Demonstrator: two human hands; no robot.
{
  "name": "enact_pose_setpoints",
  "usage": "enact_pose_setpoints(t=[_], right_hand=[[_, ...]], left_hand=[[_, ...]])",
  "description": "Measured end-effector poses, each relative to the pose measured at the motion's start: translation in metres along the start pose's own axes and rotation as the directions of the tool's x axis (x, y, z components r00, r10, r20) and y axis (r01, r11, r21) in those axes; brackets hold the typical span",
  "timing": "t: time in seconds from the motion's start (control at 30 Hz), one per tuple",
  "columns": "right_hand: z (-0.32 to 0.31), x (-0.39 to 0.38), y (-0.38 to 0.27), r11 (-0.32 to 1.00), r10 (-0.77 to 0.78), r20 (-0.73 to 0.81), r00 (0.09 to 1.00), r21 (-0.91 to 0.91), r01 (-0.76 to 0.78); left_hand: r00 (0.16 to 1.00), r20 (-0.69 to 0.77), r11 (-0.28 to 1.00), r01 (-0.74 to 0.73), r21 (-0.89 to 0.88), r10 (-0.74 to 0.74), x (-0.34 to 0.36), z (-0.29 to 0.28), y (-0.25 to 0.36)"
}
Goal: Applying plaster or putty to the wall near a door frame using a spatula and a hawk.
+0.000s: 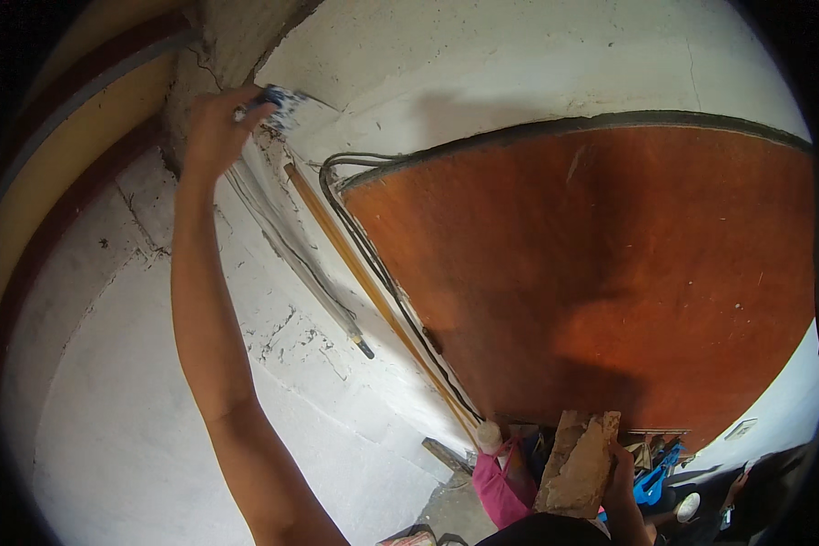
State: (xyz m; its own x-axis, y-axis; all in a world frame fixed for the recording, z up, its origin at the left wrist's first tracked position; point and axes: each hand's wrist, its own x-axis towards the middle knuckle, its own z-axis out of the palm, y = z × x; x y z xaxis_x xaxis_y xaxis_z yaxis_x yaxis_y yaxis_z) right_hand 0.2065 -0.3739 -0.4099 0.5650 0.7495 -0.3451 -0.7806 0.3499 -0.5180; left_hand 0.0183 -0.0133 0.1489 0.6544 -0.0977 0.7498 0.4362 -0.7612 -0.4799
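Left hand [217, 127], far left, grips a blurred, white-smeared scraper [284, 107]; bare white wall [537, 55] lies open rightward, beyond the brown panel's [482, 273] far edge. Right hand [620, 478], near right, grips a rough tan board [577, 464] by its right edge.

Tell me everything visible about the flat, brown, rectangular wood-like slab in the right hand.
The flat, brown, roughly rectangular slab looks like worn wood, though the material is uncertain. Its broad face carries an uneven tan patch; its edges look rough. It is held tilted, upper end leaning right in the picture, with the right hand at its right edge. It appears just right of a bright pink bag; contact there is unclear.
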Motion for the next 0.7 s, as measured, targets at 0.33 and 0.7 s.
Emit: enact_pose_setpoints(t=[0.33, 0.7], right_hand=[[-0.006, 0.005, -0.001, 0.999, -0.026, 0.002, 1.000, -0.025, 0.026], [-0.008, 0.011, -0.002, 1.000, -0.004, 0.003, 1.000, -0.016, 0.004]], left_hand=[[0.989, 0.033, 0.975, -0.150, 0.165, 0.146, 0.013, -0.003, -0.005], [0.979, 0.099, 0.906, -0.203, 0.372, 0.179, 0.024, -0.012, -0.002]])
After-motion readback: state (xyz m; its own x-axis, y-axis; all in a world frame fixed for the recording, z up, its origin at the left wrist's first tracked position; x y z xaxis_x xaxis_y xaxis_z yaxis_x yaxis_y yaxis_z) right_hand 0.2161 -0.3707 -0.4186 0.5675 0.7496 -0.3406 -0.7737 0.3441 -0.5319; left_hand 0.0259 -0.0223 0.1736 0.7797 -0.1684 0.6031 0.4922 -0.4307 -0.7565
